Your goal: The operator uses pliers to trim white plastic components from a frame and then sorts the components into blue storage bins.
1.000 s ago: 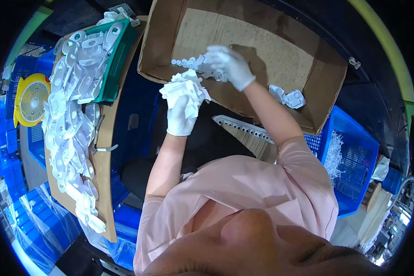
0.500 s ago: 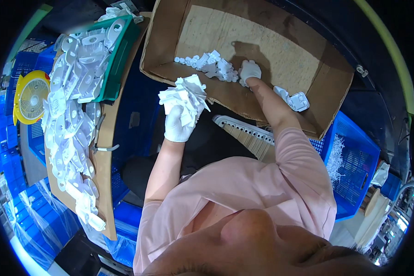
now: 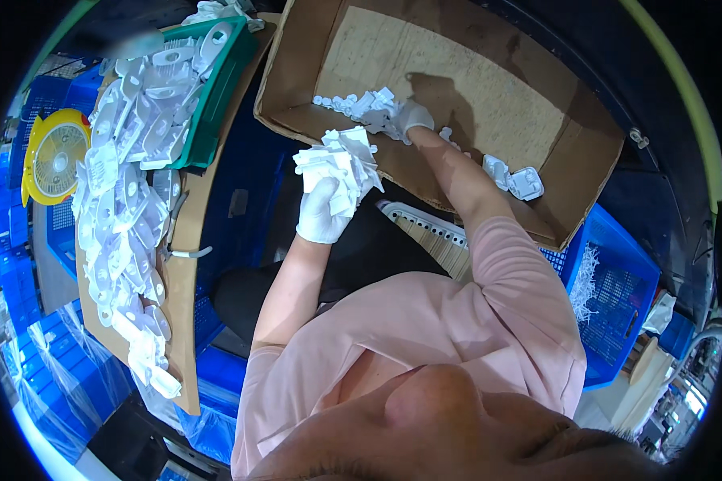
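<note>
My gloved left hand [image 3: 319,215] is closed round a thick bunch of flat white plastic parts [image 3: 341,167], held up in front of the cardboard box's near wall. Inside the shallow cardboard box [image 3: 297,56], my gloved right hand [image 3: 415,117] touches the right end of a heap of small white plastic pieces [image 3: 367,104]. Its fingers are hidden by the back of the hand and the pieces. A few more small pieces lie just right of that wrist. Two larger white square parts [image 3: 525,183] rest by the box's near wall, right of my right forearm.
On the left, a brown board [image 3: 186,321] carries a long pile of white oval plastic parts [image 3: 120,240] and a green tray [image 3: 210,132] full of them. A yellow fan [image 3: 58,158] stands beyond. At right, a blue crate [image 3: 618,313] holds white scraps.
My right hand has shifted left into the heap of small pieces, and several pieces now show right of it. My left hand still holds its bunch. The whole view has shifted slightly.
</note>
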A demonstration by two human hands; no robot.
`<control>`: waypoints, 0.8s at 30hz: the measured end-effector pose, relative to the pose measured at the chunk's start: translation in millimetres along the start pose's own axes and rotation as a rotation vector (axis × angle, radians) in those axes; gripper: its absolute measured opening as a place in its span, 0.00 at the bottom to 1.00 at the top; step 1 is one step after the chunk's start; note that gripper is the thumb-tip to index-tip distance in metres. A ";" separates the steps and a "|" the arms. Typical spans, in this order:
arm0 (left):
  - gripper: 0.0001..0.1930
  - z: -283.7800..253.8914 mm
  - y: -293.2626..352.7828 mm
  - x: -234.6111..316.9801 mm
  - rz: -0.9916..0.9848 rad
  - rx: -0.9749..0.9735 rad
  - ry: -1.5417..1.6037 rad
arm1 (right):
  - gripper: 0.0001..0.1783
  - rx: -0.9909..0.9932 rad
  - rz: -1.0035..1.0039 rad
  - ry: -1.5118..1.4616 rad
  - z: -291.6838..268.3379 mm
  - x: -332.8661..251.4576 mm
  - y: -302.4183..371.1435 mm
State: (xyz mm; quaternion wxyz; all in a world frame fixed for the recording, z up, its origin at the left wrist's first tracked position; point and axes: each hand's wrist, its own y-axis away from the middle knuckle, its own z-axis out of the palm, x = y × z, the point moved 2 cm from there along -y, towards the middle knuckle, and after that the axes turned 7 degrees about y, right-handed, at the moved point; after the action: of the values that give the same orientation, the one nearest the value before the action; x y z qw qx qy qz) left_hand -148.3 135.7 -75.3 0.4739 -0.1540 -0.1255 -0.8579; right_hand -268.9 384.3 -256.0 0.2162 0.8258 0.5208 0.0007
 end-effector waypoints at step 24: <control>0.33 10.2 -7.0 -8.5 -0.017 -0.019 -0.081 | 0.26 0.183 -0.860 -0.765 -112.9 -73.7 196.1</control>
State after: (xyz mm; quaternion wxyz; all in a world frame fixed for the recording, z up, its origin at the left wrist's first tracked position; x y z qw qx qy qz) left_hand -148.6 149.6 -69.7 0.4598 -0.1921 -0.1377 -0.8560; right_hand -159.6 289.8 -66.9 0.2978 0.4970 0.6920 -0.4305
